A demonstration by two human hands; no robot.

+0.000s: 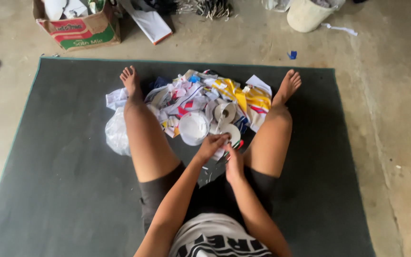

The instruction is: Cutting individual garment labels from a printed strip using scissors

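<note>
Much of the work is hidden by the hands themselves. The left hand (211, 145) is curled, fingers together, on the near edge of a white round paper disc (231, 133), which lies on the mat between the legs, just right of centre. The right hand (234, 164) is closed around a pair of red-handled scissors (229, 153); only a sliver of red handle and a dark blade can be made out, and whether the blades are touching the disc cannot be told. Small pale offcuts (209, 173) are seen on the mat just near of the hands, too small to describe.

Immediately left of the disc, an upturned white paper cup (193, 127) is seen, and just beyond it a second pale paper ring (225, 113). Behind these, a heap of cut paper packaging in white, yellow, red and blue (200, 95) is spread between the feet, its layers overlapping so single pieces cannot be separated. A crumpled clear plastic bag (116, 132) is partly covered by the left leg.

Everything rests on a dark grey mat with a green edge (63, 166), laid on a concrete floor (386, 119). At the far left, a cardboard box with red and green print (79, 31) is cut off by the frame; at the far right, a cream plastic bucket (305, 16) is likewise cropped.
</note>
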